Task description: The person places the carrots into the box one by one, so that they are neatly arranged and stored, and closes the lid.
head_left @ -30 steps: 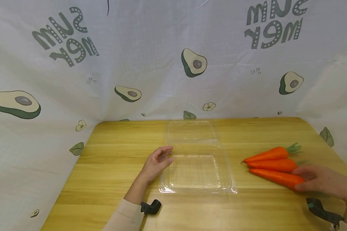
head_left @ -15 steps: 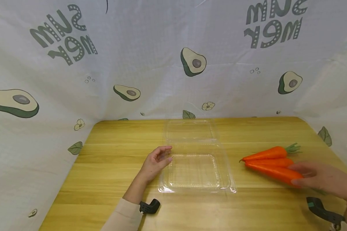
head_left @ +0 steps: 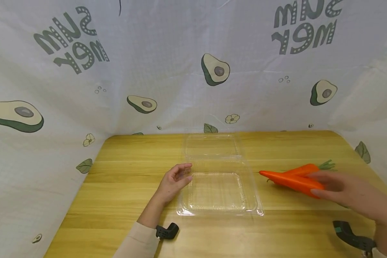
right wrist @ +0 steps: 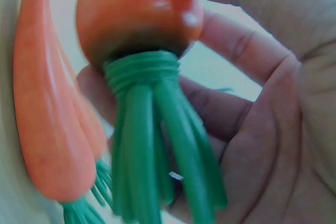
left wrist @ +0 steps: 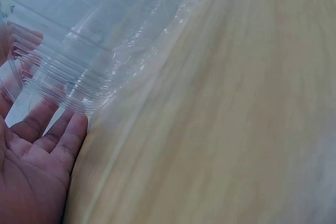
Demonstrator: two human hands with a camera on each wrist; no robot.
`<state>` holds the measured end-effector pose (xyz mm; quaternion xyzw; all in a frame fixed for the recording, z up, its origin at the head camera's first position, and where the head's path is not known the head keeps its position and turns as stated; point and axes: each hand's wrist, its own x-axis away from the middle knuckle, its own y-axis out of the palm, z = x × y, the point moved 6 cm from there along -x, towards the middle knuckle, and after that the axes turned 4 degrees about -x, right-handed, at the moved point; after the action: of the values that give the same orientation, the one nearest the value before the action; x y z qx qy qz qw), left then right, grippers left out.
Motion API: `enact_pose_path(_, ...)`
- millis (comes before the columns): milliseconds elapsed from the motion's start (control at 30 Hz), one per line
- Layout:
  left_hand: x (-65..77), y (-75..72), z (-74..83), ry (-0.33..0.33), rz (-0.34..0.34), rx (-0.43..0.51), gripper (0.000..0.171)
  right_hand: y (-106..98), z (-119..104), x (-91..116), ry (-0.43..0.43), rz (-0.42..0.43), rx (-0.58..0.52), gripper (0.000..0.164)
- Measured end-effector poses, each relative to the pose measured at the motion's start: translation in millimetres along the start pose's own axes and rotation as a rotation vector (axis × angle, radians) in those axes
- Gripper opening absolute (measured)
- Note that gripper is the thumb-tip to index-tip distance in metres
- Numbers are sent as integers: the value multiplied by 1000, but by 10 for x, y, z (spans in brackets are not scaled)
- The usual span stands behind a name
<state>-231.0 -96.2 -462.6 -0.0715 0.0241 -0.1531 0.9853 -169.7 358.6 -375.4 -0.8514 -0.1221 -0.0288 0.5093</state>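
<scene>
My right hand (head_left: 351,193) grips an orange carrot (head_left: 291,182) near its thick end, thumb on one side and fingers on the other. Its tip points left, and green stems (right wrist: 152,145) hang out past the palm in the right wrist view. Two more carrots lie under and beyond it; one loose carrot (head_left: 306,169) shows its green top, the other is mostly hidden in the head view. At the left side of a clear plastic clamshell container (head_left: 220,213), my left hand (head_left: 172,184) rests with relaxed fingers (left wrist: 71,140) against the wall.
The container's lid (head_left: 213,145) lies folded back toward the rear of the wooden table (head_left: 132,200). A white curtain (head_left: 171,53) printed with avocados hangs behind and at both sides. Black wrist cameras sit on both wrists, including the left camera (head_left: 167,231).
My right hand has lifted the nearest carrot and moved it left and away from me, over the other two. My left hand has stayed at the container's side.
</scene>
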Motion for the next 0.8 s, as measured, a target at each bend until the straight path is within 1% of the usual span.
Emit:
enact_pose_path(100, -4, 13, -14, -1, 0, -3, 46, 17, -78, -15, -27, 39, -2, 49)
enact_pose_path(267, -4, 35, -17, 4, -8, -10, 47, 30, -228, -29, -77, 116, 26, 41)
enact_pose_path(367, -5, 40, -10, 9, -12, -8, 47, 36, -320, -25, -102, 157, 36, 39)
enact_pose_path(567, -5, 35, -2, 6, -16, -7, 47, 68, -525, -29, -142, 188, 27, 44)
enact_pose_path(633, -2, 31, 1, 4, -10, -4, 47, 89, -603, -39, -157, 182, 11, 46)
enact_pose_path(767, 3, 17, -2, -1, 3, 2, 46, 127, -779, -72, -211, 186, -25, 42)
enact_pose_path(800, 2, 14, -5, -1, 6, 5, 46, 142, -827, -80, -238, 186, -44, 40)
